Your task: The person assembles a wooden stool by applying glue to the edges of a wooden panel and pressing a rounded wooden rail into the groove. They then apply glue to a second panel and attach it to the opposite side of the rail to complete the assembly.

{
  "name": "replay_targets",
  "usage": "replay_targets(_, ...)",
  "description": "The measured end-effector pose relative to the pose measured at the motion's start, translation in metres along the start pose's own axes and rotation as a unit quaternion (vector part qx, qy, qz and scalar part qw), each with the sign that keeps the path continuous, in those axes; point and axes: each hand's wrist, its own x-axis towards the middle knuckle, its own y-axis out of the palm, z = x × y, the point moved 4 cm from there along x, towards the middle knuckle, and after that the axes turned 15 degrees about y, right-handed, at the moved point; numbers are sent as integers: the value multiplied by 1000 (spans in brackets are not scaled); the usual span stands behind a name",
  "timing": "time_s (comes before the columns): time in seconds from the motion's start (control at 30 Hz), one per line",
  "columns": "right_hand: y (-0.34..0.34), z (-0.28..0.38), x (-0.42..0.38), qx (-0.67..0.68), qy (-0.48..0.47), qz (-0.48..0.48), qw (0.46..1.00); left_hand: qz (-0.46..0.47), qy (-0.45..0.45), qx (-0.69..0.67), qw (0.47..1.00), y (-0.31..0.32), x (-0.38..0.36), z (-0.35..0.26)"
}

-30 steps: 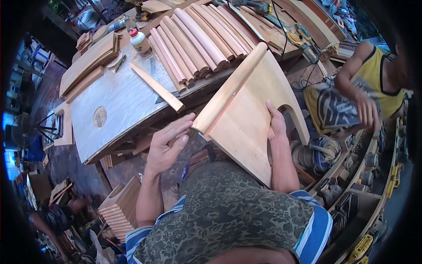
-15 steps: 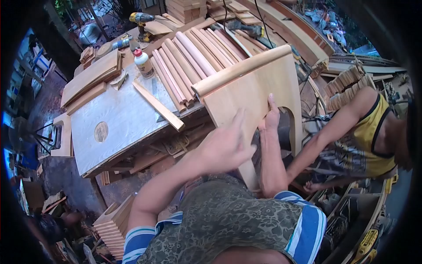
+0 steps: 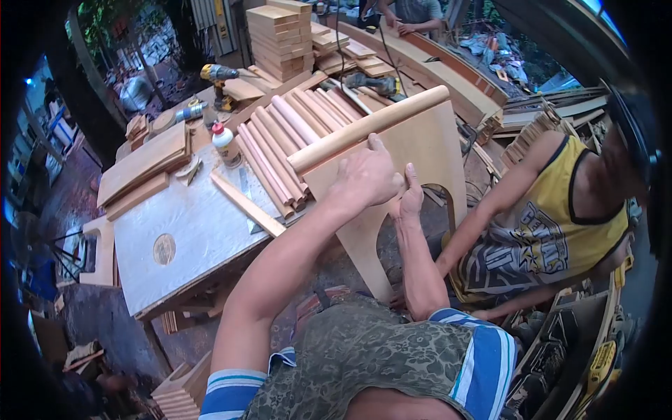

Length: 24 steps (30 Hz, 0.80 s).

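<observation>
A pale wooden panel [image 3: 428,148] with arched cut-outs and leg-like ends is held up tilted in front of me. A rounded wooden rail [image 3: 371,127] runs along its top edge. My right hand [image 3: 408,203] grips the panel at the edge of a cut-out, thumb on the near face and fingers out of sight behind. Over the face lies my left hand [image 3: 365,175], one finger stretched toward the underside of the rail and the others bent. It holds nothing that I can see.
A person in a yellow tank top [image 3: 553,224] stands close at the right. On the workbench [image 3: 203,210] are a glue bottle [image 3: 225,145], a wood strip [image 3: 245,203], rounded wooden rods [image 3: 280,140] and a cordless drill [image 3: 220,84]. Stacked boards [image 3: 280,42] stand behind.
My left hand has moved up and forward onto the panel near the rail. The panel has shifted slightly left. My view has tilted up, showing more of the person at the right.
</observation>
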Motion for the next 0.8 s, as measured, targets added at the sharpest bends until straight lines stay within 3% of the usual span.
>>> replay_targets(0.57, -4, 15, 31, 19, -35, 28, 999, -54, 59, 42, 996, -11, 21, 1)
replay_targets(0.8, -10, 29, 39, 36, -4, 47, 998, -40, 66, 78, 994, -12, -29, -8)
